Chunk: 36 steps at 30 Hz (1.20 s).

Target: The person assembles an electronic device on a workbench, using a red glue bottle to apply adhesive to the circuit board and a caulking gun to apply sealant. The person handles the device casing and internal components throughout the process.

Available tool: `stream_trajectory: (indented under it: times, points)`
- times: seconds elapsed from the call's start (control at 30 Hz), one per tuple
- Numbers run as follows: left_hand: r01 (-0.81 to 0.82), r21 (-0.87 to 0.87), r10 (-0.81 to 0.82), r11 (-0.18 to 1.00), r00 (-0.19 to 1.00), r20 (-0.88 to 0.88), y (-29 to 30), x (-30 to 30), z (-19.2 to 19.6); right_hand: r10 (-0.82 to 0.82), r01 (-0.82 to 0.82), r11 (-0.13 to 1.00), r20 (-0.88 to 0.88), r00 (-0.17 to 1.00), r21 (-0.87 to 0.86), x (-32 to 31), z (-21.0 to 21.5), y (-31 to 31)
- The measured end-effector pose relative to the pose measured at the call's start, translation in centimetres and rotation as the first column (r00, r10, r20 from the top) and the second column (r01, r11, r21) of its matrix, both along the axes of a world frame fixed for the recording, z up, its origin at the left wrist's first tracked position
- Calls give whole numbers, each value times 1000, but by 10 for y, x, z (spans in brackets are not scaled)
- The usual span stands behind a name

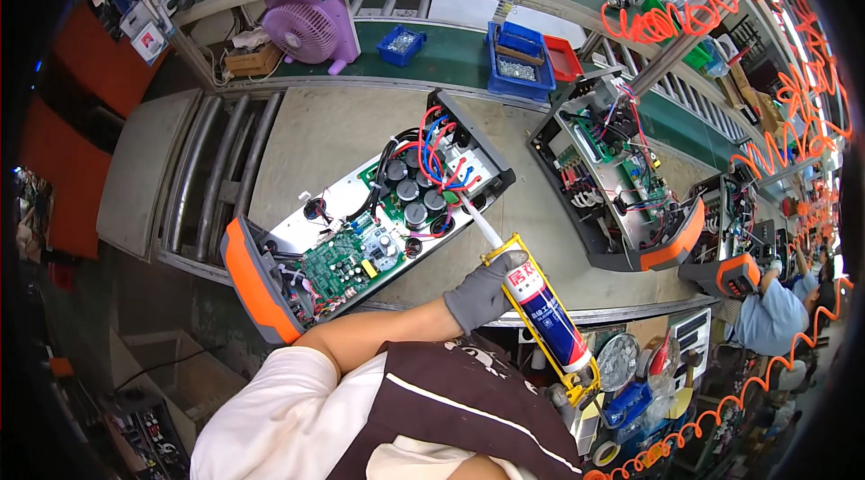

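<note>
A yellow caulking gun (518,300) with a blue, white and red sealant tube (549,318) slants across my front. My left hand (482,292), in a grey glove, is closed round its front end. At the gun's rear, my right hand (566,401) is closed at the handle, mostly hidden by the gun and my apron. The white nozzle (484,226) points into an opened machine (347,250) with orange-and-grey ends. Its tip is by a small green part, among red and blue wires (441,151) beside black capacitors (407,190). Whether the tip touches anything, I cannot tell.
A second opened machine (622,182) stands to the right, a third (725,246) beyond it. Metal rollers (221,151) lie left. Behind are a purple fan (311,29) and blue bins (521,74). Orange coiled hoses (671,25) hang right. A person (775,313) works far right.
</note>
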State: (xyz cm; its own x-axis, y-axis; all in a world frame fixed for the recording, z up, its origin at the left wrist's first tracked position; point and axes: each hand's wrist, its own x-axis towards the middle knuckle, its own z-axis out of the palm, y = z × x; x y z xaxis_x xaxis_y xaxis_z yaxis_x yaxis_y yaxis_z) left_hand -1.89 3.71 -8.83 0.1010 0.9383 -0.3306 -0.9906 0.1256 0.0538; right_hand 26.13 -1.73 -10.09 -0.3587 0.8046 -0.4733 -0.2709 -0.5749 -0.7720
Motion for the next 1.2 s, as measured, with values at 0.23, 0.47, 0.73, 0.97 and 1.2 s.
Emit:
stream_trajectory:
  times: [0.23,0.47,0.73,0.97,1.2]
  points:
    - [12,7,-12,1000,1000,-15,1,0,1,-3,3,1000,12,1000,4,9,2,-4]
    - [31,18,-31,999,999,28,1,2,-3,8,-9,999,34,999,44,27,7,-7]
    - [9,122,-20,992,996,90,5,12,6,42,-43,999,-20,999,-16,14,84,12]
    - [73,118,-98,990,969,226,-2,16,7,35,-68,982,182,983,177,27,104,26]
    - [112,220,-112,969,994,-13,-7,23,32,-251,157,904,196,948,397,38,92,17]
